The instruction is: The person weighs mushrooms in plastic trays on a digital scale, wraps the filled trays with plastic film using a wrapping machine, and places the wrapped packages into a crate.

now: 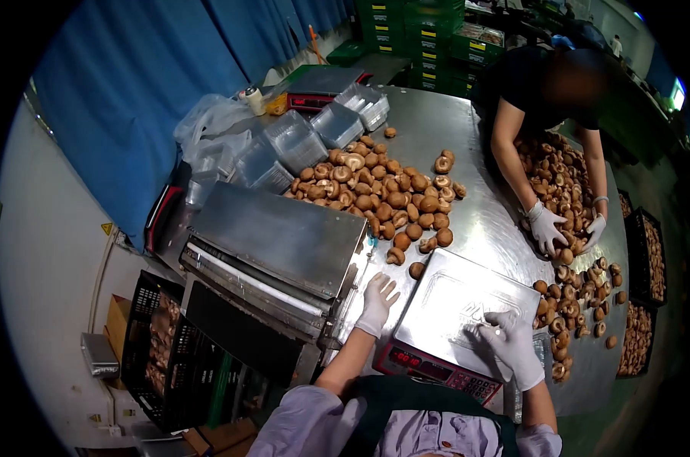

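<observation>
My left hand [377,303], in a white glove, is open with its fingers apart. It is over the metal table [436,114], between the film-wrapping machine [280,236] and the weighing scale [467,308]. Above the right side of the scale's shiny pan is my right hand [512,346], also gloved. Its fingers are bent and somewhat spread, and no object shows in them. Red digits glow on the scale's display [419,364]. A pile of brown shiitake mushrooms [383,186] lies beyond my left hand, and more loose mushrooms [566,305] lie right of the scale.
Across the table a co-worker's gloved hands [547,227] touch a large mushroom heap [558,179]. Stacked clear plastic trays [295,141] stand at the back left, near a second scale [314,87]. Black crates of mushrooms [158,343] stand at lower left; others [653,259] are at right.
</observation>
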`<action>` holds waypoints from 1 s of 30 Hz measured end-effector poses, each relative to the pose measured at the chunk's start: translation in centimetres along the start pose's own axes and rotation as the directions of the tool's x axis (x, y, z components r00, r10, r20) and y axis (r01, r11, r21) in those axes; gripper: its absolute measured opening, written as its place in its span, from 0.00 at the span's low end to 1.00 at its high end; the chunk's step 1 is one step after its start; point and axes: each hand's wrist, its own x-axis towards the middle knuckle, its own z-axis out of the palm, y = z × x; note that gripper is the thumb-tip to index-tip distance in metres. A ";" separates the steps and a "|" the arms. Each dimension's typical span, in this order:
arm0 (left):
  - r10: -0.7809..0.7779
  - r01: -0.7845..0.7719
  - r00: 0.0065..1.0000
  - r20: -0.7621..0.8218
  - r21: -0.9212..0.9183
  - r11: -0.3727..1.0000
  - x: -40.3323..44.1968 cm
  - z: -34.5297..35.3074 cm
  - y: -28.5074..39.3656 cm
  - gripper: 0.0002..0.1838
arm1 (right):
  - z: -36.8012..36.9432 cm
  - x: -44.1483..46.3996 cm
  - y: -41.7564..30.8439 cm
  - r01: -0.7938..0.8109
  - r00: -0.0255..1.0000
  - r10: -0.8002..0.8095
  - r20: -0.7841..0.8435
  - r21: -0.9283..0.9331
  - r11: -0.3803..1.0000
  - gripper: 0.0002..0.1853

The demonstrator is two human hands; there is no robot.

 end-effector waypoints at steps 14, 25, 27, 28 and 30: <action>0.107 0.059 0.925 0.364 -0.418 0.907 5.9 5.7 1.8 0.37 | 6.2 23.6 16.7 -0.522 0.847 0.393 0.358 0.701 0.486 0.39; 0.082 0.146 0.901 0.426 -0.476 0.867 7.7 6.4 0.9 0.33 | 15.4 32.8 13.1 -0.532 0.841 0.281 0.462 0.799 0.281 0.37; 0.082 0.118 0.899 0.430 -0.418 0.901 8.1 7.6 1.3 0.37 | 15.4 33.3 11.6 -0.610 0.788 0.264 0.557 0.764 0.211 0.34; 0.074 0.124 0.900 0.429 -0.417 0.901 8.7 7.8 1.5 0.37 | 15.0 33.3 10.8 -0.614 0.784 0.271 0.558 0.761 0.209 0.34; 0.012 0.292 0.855 0.519 -0.500 0.816 9.8 8.8 2.0 0.42 | 14.3 32.9 9.5 -0.730 0.682 0.234 0.693 0.667 0.150 0.34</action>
